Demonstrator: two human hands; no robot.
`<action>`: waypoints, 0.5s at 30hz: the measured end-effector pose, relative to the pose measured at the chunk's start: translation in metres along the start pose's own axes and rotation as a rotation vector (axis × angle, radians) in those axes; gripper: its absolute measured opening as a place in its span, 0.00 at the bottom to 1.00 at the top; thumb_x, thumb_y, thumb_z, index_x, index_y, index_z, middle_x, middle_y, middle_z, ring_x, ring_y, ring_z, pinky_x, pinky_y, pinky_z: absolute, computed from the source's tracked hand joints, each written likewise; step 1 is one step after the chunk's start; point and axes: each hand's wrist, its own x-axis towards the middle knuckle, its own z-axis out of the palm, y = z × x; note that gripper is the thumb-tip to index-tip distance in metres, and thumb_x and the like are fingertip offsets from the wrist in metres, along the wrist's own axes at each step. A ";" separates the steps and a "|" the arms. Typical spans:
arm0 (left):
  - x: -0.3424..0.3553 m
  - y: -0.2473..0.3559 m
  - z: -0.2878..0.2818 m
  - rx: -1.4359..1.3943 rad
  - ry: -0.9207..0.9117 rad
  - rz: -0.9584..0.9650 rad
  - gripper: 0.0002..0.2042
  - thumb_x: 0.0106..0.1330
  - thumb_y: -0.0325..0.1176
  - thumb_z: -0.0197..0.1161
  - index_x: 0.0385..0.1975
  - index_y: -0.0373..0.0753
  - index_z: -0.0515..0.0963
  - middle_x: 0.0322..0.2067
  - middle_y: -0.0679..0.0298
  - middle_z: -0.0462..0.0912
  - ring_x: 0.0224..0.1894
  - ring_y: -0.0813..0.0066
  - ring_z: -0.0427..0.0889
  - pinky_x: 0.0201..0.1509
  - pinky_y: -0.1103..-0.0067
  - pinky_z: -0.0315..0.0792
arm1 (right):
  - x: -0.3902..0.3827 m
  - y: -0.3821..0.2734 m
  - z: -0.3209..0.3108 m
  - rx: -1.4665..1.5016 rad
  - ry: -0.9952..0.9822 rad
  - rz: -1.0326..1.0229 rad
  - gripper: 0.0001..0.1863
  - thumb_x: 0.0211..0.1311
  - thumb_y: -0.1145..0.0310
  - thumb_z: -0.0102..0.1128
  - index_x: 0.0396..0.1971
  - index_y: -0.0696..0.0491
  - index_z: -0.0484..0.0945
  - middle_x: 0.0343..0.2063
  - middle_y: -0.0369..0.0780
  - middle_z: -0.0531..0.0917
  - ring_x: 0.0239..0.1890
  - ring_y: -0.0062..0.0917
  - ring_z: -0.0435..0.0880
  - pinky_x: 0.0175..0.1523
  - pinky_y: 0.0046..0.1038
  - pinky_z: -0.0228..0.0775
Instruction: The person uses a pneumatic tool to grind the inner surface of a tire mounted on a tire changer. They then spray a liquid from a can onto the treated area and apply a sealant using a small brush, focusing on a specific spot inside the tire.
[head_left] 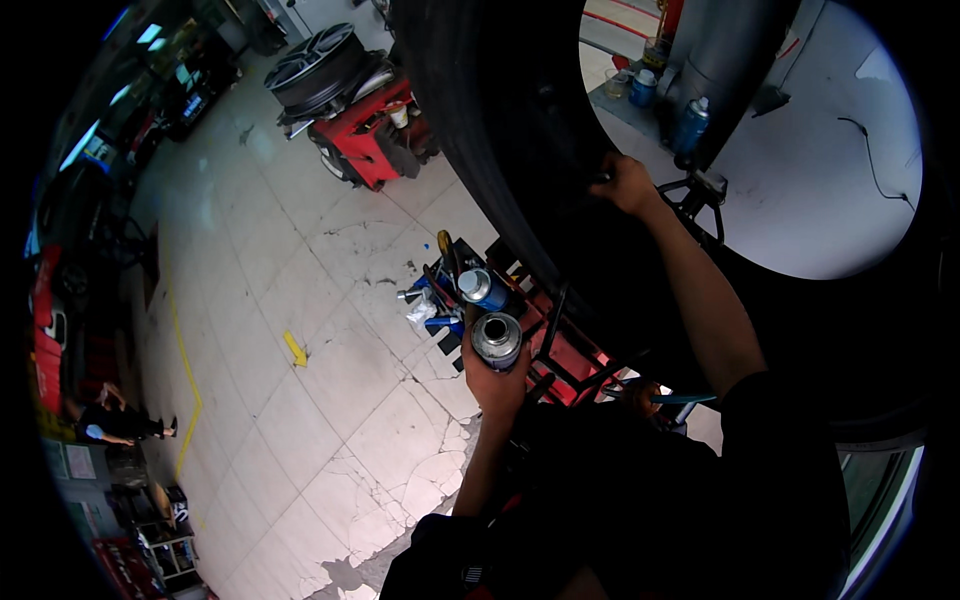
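My left hand (492, 388) is wrapped round an open metal can (497, 352), its round mouth facing up. Just beyond that can stands a blue can with a pale cap (484, 290), on a red and black stand. A large black tyre (480, 130) rises in front of me. Reaching into its hollow, my right hand (630, 186) is closed near the dark inner wall; a small dark piece shows at its fingertips, too dim to name.
Beyond the tyre stand blue cans (690, 125). A red machine (370, 145) carrying a wheel rim (318, 65) stands far left. A yellow arrow (295, 349) marks the cracked tiled floor (340, 400). Another person (115, 420) is at the far left edge.
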 end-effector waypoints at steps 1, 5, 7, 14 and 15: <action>-0.001 0.000 0.000 0.010 -0.003 -0.010 0.38 0.47 0.32 0.74 0.58 0.30 0.60 0.51 0.52 0.72 0.55 0.61 0.72 0.59 0.71 0.65 | 0.000 0.001 -0.002 -0.009 0.004 -0.017 0.20 0.40 0.65 0.69 0.35 0.57 0.76 0.34 0.48 0.82 0.40 0.42 0.80 0.46 0.37 0.72; -0.001 0.001 0.002 -0.005 0.016 0.017 0.38 0.47 0.31 0.74 0.58 0.30 0.60 0.51 0.52 0.72 0.54 0.62 0.73 0.59 0.71 0.65 | 0.003 -0.002 0.001 0.098 0.132 -0.035 0.18 0.41 0.65 0.69 0.32 0.57 0.76 0.33 0.47 0.82 0.39 0.41 0.80 0.45 0.36 0.73; 0.000 0.001 0.002 -0.022 0.009 0.005 0.38 0.47 0.31 0.74 0.58 0.30 0.60 0.51 0.52 0.72 0.55 0.62 0.73 0.59 0.71 0.65 | 0.003 -0.004 0.007 0.145 0.065 -0.065 0.17 0.41 0.65 0.69 0.32 0.56 0.76 0.32 0.47 0.82 0.39 0.41 0.81 0.45 0.36 0.72; 0.003 0.000 0.005 -0.012 -0.003 0.006 0.38 0.47 0.30 0.74 0.58 0.30 0.60 0.51 0.52 0.72 0.55 0.62 0.73 0.59 0.72 0.65 | 0.009 0.001 0.003 0.163 0.053 -0.023 0.17 0.41 0.65 0.70 0.30 0.56 0.75 0.32 0.47 0.81 0.39 0.41 0.80 0.45 0.37 0.72; 0.003 0.001 0.005 -0.011 0.000 0.004 0.38 0.47 0.30 0.74 0.58 0.30 0.60 0.51 0.52 0.72 0.55 0.62 0.73 0.59 0.71 0.65 | 0.009 0.000 0.005 0.147 0.022 -0.037 0.17 0.41 0.65 0.70 0.30 0.56 0.75 0.32 0.47 0.81 0.39 0.41 0.80 0.45 0.37 0.72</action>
